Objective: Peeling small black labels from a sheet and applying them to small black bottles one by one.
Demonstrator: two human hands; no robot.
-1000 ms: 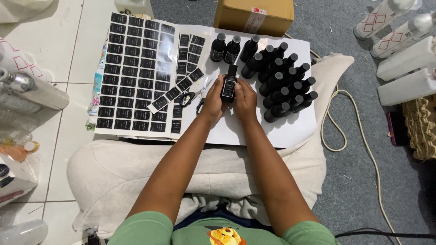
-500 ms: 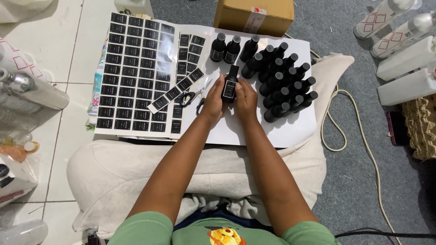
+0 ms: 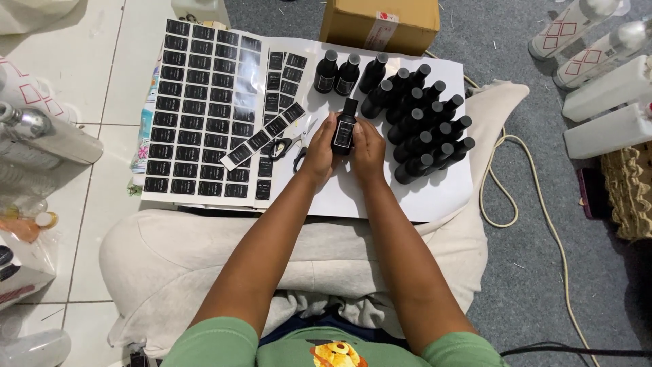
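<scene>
Both hands hold one small black bottle (image 3: 345, 130) with a dark label on its front, over a white board (image 3: 435, 197). My left hand (image 3: 320, 149) grips its left side and my right hand (image 3: 369, 151) its right side, thumbs pressed on the label. To the right stands a cluster of several matching black bottles (image 3: 424, 132). Two labelled bottles (image 3: 337, 73) stand apart at the back. A sheet of black labels (image 3: 200, 109) lies to the left, with a cut strip of labels (image 3: 263, 136) near my left hand.
Scissors (image 3: 288, 146) lie beside the left hand. A cardboard box (image 3: 380, 24) sits behind the board. White bottles (image 3: 604, 88) lie on the grey carpet at right, a white cord (image 3: 516, 177) loops nearby, and clear bottles (image 3: 41, 132) lie at left.
</scene>
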